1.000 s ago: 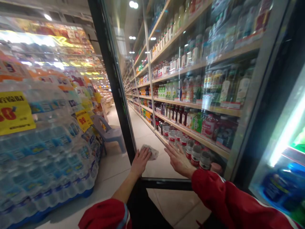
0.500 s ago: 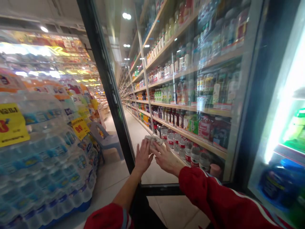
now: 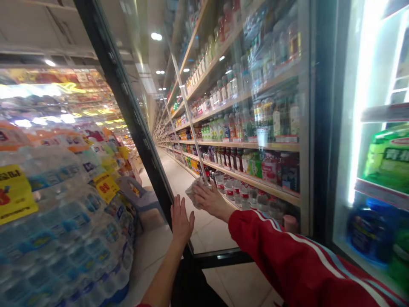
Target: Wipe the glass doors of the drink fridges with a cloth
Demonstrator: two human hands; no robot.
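A glass door [image 3: 204,230] with a dark frame [image 3: 128,102] stands swung open in front of me. My right hand [image 3: 211,200] presses a crumpled pale cloth [image 3: 192,192] to the lower part of the pane, fingers over it. Beside the frame's left upright, my left hand [image 3: 182,219] is raised with its fingers stretched out and the thumb apart. It holds nothing and lies at the edge of the glass; whether it touches the frame I cannot tell.
Shelves of bottled drinks [image 3: 249,166] show in the glass. Lit cooler shelves with a green pack [image 3: 388,160] and a blue container [image 3: 367,232] are at the right. Left are stacked water packs [image 3: 64,230], yellow price signs [image 3: 106,186] and a grey plastic chair [image 3: 140,198].
My left hand has come off the cloth and moved left and down to the door's frame. My right hand has shifted slightly left with the cloth. The view has turned a little right.
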